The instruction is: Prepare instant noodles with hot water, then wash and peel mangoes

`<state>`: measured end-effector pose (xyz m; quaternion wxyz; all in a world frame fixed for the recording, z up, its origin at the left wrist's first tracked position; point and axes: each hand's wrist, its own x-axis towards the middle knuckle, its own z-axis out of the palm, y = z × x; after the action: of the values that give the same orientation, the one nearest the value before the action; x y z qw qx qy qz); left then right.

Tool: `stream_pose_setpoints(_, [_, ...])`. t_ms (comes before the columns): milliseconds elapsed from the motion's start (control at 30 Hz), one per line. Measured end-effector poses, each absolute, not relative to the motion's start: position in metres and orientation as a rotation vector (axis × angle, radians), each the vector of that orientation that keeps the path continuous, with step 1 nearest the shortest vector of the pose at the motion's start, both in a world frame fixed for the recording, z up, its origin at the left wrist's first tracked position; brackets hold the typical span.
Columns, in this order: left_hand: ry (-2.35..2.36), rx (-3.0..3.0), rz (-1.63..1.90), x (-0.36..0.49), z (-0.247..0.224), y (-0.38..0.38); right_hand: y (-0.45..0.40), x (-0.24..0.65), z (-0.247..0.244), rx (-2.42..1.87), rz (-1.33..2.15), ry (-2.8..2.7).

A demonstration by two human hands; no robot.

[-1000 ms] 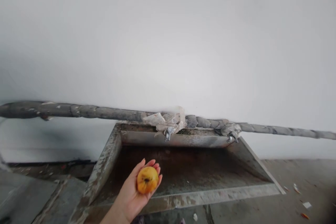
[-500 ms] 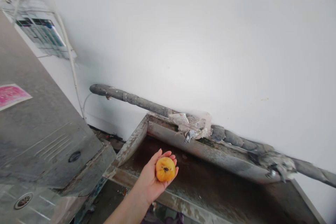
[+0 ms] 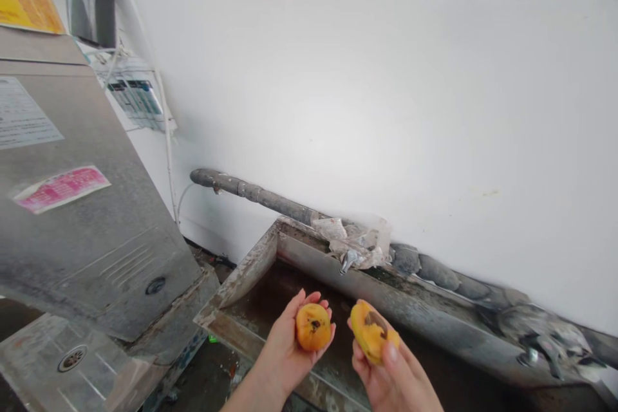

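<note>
My left hand (image 3: 294,344) cups a round orange-yellow fruit (image 3: 313,327) with a small dark, rough spot facing me. The fingers curl around its far side. To the right, my right hand (image 3: 386,370) grips a longer yellow fruit (image 3: 371,333) between thumb and fingers. It shows a ragged brown patch on its upper face. The two fruits are apart, side by side over the near part of a long metal trough sink (image 3: 241,328). Its dark basin lies below both hands.
A metal tap (image 3: 348,261) wrapped in plastic juts from the grey wrapped pipe (image 3: 284,206) along the white wall. Further right is a second tap (image 3: 528,356). A steel cabinet (image 3: 130,219) with a drain tray (image 3: 53,360) stands at the left.
My right hand has come into view from below, holding the yellow fruit. My left hand has shifted slightly right and down with its fruit. The view has tilted up, showing more of the cabinet.
</note>
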<state>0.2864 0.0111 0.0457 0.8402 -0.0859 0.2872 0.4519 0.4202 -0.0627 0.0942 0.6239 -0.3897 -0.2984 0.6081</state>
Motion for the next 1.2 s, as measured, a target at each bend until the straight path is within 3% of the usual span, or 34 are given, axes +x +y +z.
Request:
stream_pose_setpoints(200, [0.797, 0.093, 1.050, 0.306, 0.048, 0.000, -0.041, 0.442, 0.048, -0.877, 1.342, -0.530])
stream_pose_setpoints(600, [0.751, 0.744, 1.065, 0.327, 0.034, -0.010, -0.030, 0.468, 0.030, -0.817, 1.447, -0.580])
stream_pose_setpoints(1200, [0.640, 0.950, 1.028, 0.319, 0.030, -0.009, -0.027, 0.467, 0.029, -1.010, 1.254, -0.777])
